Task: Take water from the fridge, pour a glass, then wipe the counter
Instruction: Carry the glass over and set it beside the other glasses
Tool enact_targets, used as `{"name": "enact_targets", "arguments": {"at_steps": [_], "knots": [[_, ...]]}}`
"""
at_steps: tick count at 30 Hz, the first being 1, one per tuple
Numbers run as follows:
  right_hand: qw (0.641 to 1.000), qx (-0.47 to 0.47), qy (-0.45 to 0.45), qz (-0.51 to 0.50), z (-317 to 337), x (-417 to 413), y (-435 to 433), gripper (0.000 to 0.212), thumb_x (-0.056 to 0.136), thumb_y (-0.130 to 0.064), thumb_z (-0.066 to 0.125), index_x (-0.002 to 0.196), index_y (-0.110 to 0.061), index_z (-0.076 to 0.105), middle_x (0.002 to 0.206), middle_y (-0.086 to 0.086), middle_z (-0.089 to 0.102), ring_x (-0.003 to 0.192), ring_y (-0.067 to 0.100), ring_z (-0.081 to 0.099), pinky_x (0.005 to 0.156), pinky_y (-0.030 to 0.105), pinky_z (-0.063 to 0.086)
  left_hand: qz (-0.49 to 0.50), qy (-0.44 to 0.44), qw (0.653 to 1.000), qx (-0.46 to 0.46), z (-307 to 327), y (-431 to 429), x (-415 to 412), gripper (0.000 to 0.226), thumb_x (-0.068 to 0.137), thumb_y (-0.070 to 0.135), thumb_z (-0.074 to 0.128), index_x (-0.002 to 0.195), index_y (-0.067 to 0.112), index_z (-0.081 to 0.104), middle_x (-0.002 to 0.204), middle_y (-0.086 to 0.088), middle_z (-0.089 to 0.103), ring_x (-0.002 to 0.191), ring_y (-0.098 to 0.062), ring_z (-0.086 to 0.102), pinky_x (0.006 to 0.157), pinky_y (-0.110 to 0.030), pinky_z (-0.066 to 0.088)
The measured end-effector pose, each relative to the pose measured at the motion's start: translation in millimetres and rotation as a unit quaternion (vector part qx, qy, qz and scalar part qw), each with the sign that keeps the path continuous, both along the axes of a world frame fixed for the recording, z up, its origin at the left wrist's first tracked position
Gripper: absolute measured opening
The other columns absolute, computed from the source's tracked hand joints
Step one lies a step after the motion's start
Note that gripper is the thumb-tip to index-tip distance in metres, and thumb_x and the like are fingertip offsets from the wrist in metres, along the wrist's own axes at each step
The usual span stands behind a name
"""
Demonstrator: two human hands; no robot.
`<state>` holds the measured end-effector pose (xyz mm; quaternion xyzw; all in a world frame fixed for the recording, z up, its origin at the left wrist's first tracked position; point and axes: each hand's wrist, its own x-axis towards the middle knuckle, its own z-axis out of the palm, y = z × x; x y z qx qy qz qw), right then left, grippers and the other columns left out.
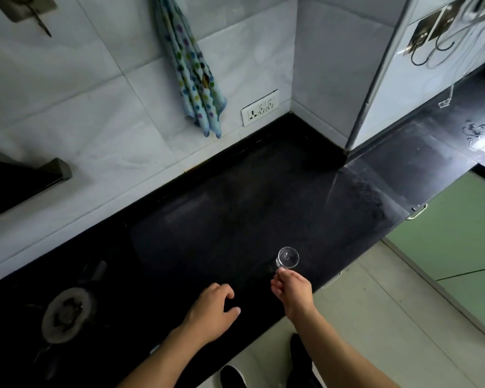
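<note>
**Glass upright near tabletop's front edge**

Gas burner at far left on the dark tabletop. Polka-dot towel hanging on the tiled wall. Left hand hovering palm down, grip loose, empty. Right hand with fingertips touching the clear glass, grip not closed around it. Green cabinet at right.

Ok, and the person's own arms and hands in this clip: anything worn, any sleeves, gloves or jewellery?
Both arms are bare from the frame's bottom edge up to the hands: no sleeves in view. The left hand and right hand are ungloved, and no rings, watch or bracelet show on either. The only clothing visible is a pair of dark shoes on the floor below.
</note>
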<state>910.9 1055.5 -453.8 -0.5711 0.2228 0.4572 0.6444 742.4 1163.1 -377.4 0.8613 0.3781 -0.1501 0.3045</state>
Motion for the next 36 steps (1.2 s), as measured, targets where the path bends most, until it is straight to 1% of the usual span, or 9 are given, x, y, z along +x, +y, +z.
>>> {"name": "enact_targets", "arguments": {"at_steps": [3,6,10,15,19,21,29,32,36], "knots": [[0.998,0.003,-0.03,0.062,5.4,7.5,-11.1,0.013,0.096,-0.007,0.059,0.086,-0.002,0.065,0.07,0.009,0.06,0.057,0.014,0.058,0.059,0.027,0.054,0.042,-0.036,0.998,-0.009,-0.4,-0.8,9.7,0.023,0.09,0.036,0.066,0.109,0.023,0.062,0.106,0.01,0.056,0.098,-0.005,0.057,0.083,-0.017,0.047],[0.991,0.012,-0.053,0.119,12.8,13.1,-18.3,0.015,0.096,-0.008,0.06,0.083,-0.004,0.066,0.071,0.008,0.061,0.057,0.014,0.059,0.057,0.026,0.054,0.101,-0.065,0.992,-0.046,-1.8,-4.1,20.8,0.018,0.088,0.031,0.068,0.103,0.023,0.065,0.101,0.012,0.064,0.095,-0.001,0.061,0.076,-0.011,0.045],[0.976,0.023,-0.085,0.198,27.8,18.4,-26.3,0.015,0.095,-0.011,0.062,0.082,-0.005,0.067,0.073,0.009,0.063,0.061,0.016,0.062,0.057,0.026,0.053,0.192,-0.097,0.969,-0.119,-8.1,-11.1,38.7,0.015,0.085,0.024,0.073,0.097,0.022,0.065,0.097,0.008,0.069,0.09,-0.001,0.065,0.077,-0.013,0.049],[0.954,0.031,-0.116,0.276,47.2,18.9,-33.2,0.014,0.093,-0.012,0.063,0.081,-0.007,0.069,0.075,0.009,0.067,0.062,0.017,0.064,0.057,0.027,0.053,0.273,-0.142,0.929,-0.203,-8.2,-21.3,57.2,0.032,0.084,0.012,0.073,0.112,0.021,0.06,0.107,0.007,0.066,0.098,-0.006,0.065,0.088,-0.025,0.053],[0.936,0.06,-0.116,0.327,63.2,15.4,-36.6,0.015,0.095,-0.009,0.062,0.082,-0.008,0.07,0.074,0.007,0.067,0.06,0.015,0.064,0.056,0.026,0.053,0.299,-0.171,0.899,-0.27,-8.7,-27.5,66.5,0.042,0.085,0.002,0.066,0.123,0.016,0.055,0.117,0.002,0.066,0.105,-0.011,0.066,0.09,-0.03,0.055],[0.926,0.069,-0.121,0.352,69.9,14.1,-38.7,0.017,0.095,-0.009,0.062,0.079,-0.009,0.07,0.073,0.006,0.067,0.06,0.014,0.064,0.056,0.025,0.053,0.315,-0.189,0.885,-0.286,-7.3,-30.3,68.8,0.045,0.082,0.003,0.068,0.125,0.014,0.057,0.116,0.0,0.069,0.103,-0.013,0.068,0.09,-0.032,0.056],[0.878,0.088,-0.14,0.449,87.6,7.3,-40.0,0.018,0.094,-0.011,0.063,0.077,-0.009,0.069,0.065,0.002,0.064,0.061,0.014,0.063,0.059,0.026,0.053,0.362,-0.214,0.861,-0.285,9.9,-45.0,45.5,0.049,0.08,0.003,0.076,0.122,0.022,0.058,0.115,-0.002,0.067,0.106,-0.015,0.068,0.099,-0.039,0.055],[0.847,0.105,-0.138,0.502,93.2,-4.3,-33.7,0.018,0.094,-0.012,0.062,0.079,-0.011,0.071,0.069,0.001,0.066,0.064,0.015,0.063,0.062,0.026,0.054,0.409,-0.234,0.839,-0.271,17.0,-53.7,21.9,0.048,0.078,0.002,0.076,0.116,0.024,0.059,0.113,-0.002,0.067,0.105,-0.017,0.068,0.098,-0.04,0.055],[0.8,0.124,-0.131,0.572,103.4,-31.4,-21.3,0.016,0.095,-0.012,0.061,0.084,-0.011,0.072,0.075,0.003,0.067,0.068,0.017,0.064,0.065,0.027,0.056,0.487,-0.266,0.794,-0.249,23.1,-66.0,-21.6,0.055,0.061,0.009,0.076,0.113,0.024,0.063,0.112,-0.007,0.07,0.105,-0.022,0.07,0.096,-0.046,0.056]]}}
